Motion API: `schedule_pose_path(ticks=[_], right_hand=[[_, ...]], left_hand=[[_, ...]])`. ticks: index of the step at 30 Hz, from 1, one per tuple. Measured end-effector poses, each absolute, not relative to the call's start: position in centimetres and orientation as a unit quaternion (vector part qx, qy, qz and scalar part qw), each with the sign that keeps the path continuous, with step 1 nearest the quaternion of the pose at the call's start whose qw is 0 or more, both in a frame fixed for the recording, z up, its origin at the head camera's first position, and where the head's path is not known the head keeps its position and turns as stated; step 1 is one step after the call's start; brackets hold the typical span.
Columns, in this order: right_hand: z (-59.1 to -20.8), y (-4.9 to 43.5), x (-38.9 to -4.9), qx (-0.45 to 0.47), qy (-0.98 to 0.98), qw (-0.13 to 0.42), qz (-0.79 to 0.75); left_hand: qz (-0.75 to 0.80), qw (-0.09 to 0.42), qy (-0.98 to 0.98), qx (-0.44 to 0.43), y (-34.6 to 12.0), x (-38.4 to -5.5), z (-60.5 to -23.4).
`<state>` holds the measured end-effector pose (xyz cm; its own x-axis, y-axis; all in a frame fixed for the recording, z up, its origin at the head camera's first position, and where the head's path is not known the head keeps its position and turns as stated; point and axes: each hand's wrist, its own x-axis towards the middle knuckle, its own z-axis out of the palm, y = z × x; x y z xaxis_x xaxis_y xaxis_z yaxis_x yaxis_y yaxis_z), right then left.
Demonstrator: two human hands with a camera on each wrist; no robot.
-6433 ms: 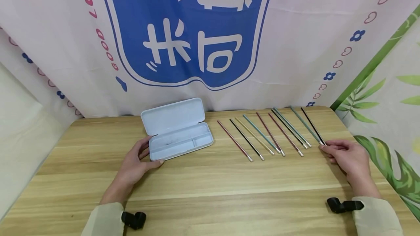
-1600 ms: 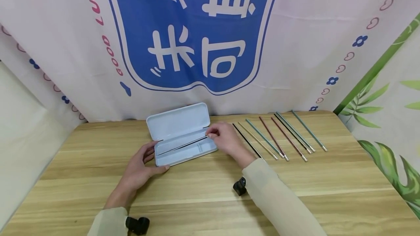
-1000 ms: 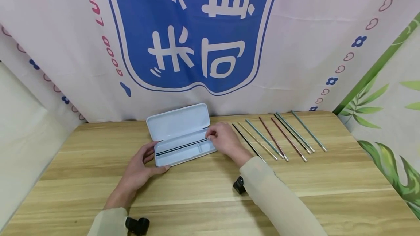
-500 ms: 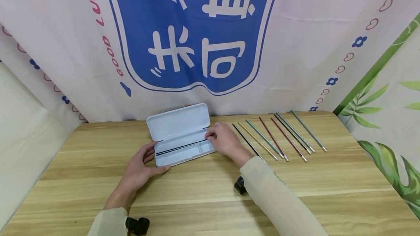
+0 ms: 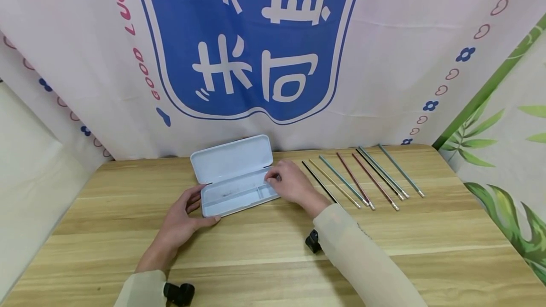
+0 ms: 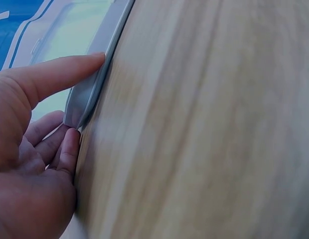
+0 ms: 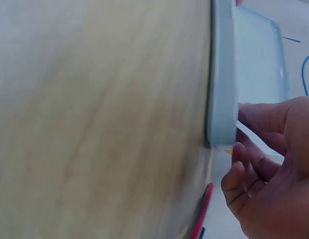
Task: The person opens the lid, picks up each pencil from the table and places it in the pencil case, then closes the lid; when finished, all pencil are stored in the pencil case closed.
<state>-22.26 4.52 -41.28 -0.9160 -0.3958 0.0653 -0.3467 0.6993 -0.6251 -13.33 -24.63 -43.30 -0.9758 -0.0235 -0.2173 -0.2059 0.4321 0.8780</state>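
Note:
A light blue pencil case (image 5: 243, 199) stands with its lid (image 5: 232, 158) raised at the back of the table. My left hand (image 5: 181, 214) grips its left end, thumb along the front edge; the left wrist view shows the fingertips (image 6: 70, 149) against that corner. My right hand (image 5: 290, 181) is at the opposite end, its curled fingers dipping into the long rear compartment. No pencil shows between them in the right wrist view, where they reach over the end wall (image 7: 223, 99). The black pencils seen earlier are out of sight, possibly behind the divider.
Several eraser-tipped pencils, including a yellow pencil (image 5: 334, 185) and a teal pencil (image 5: 401, 169), lie slanted to the right of the case. A red pencil (image 7: 205, 211) appears in the right wrist view. A printed cloth (image 5: 384, 70) hangs behind the wooden table (image 5: 256, 264).
My right hand has brought a black pencil from the far right into the case. Two dark pencils along the divider have dropped from sight. My left hand has kept its hold.

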Motion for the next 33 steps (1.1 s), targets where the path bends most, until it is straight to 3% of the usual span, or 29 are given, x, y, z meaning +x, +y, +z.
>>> schedule_pose_path(ticks=[14, 33], right_hand=[[-37.7, 11.4, -18.2, -0.142, 0.866, 0.016, -0.479], [-40.1, 23.9, -15.4, -0.011, 0.845, 0.039, -0.534]], left_hand=[[0.533, 0.089, 0.839, -0.068, -24.7, -13.4, -43.3], [0.530, 0.093, 0.841, -0.065, -24.7, -13.6, -43.4]])
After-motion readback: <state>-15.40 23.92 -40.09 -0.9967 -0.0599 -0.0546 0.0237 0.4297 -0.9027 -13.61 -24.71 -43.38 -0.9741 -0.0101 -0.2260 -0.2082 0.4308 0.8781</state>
